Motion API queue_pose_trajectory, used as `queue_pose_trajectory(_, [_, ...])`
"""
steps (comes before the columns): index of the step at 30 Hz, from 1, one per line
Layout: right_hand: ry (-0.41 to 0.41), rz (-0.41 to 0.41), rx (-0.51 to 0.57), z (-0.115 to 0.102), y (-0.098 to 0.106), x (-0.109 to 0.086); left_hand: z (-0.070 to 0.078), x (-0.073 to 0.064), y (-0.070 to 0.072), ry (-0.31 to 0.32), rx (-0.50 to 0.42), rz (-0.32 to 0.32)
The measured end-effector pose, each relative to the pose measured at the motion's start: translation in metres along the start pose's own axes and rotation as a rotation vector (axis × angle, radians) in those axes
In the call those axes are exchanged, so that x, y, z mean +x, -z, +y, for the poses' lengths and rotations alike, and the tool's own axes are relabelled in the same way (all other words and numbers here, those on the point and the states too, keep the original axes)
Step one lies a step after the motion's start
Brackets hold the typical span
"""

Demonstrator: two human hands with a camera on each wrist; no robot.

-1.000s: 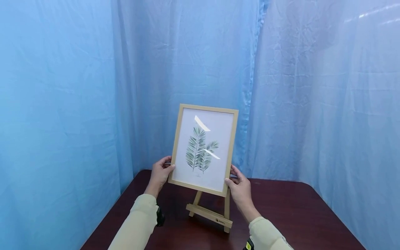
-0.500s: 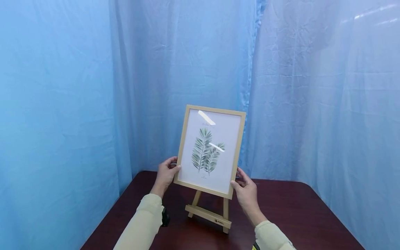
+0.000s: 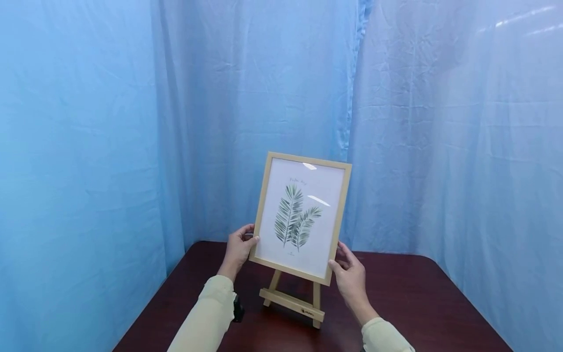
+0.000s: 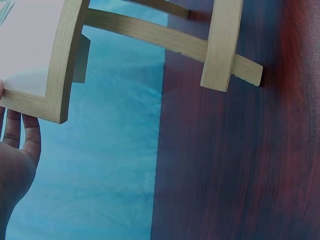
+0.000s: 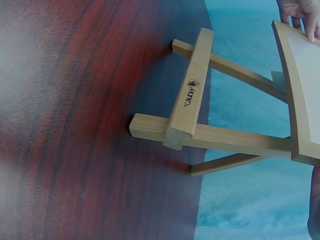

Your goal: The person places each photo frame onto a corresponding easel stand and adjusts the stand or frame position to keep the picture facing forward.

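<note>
A light-wood picture frame (image 3: pixel 303 220) with two green fern-like leaves printed on white is held up between both hands, leaning slightly clockwise. My left hand (image 3: pixel 239 249) pinches its lower left side, thumb on the front. At the lower right side, my right hand (image 3: pixel 351 277) grips it the same way. Below and behind the frame stands a small wooden easel (image 3: pixel 292 301); its upper part is hidden. In the right wrist view the frame's bottom edge is well above the easel's ledge (image 5: pixel 192 90), which bears a dark logo. A grey flap (image 4: pixel 81 59) shows behind the frame.
The easel stands on a dark red-brown wooden table (image 3: pixel 396 298) with rounded far corners. Light blue curtains (image 3: pixel 281 73) hang behind the table and along both sides.
Both hands have carried the picture frame to the right and slightly down in the head view. The easel stays almost where it was, and both grips look the same.
</note>
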State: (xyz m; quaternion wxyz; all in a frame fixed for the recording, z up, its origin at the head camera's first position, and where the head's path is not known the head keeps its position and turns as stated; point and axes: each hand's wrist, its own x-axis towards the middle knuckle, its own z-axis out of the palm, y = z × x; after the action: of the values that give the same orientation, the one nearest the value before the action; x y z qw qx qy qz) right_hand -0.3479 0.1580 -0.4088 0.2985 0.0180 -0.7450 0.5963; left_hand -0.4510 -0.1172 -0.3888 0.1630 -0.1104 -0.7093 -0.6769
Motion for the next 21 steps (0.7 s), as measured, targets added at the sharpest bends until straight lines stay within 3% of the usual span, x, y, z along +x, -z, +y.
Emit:
queue_pose_trajectory(8, [-0.058,0.005,-0.031,-0.004,-0.001,-0.005,0.002,0.000,0.000,0.041,-0.012,-0.016])
queue_pose_trajectory(21, [-0.074,0.024,-0.061,0.009,0.003,-0.013,-0.015,-0.009,-0.008,0.060,0.006,-0.016])
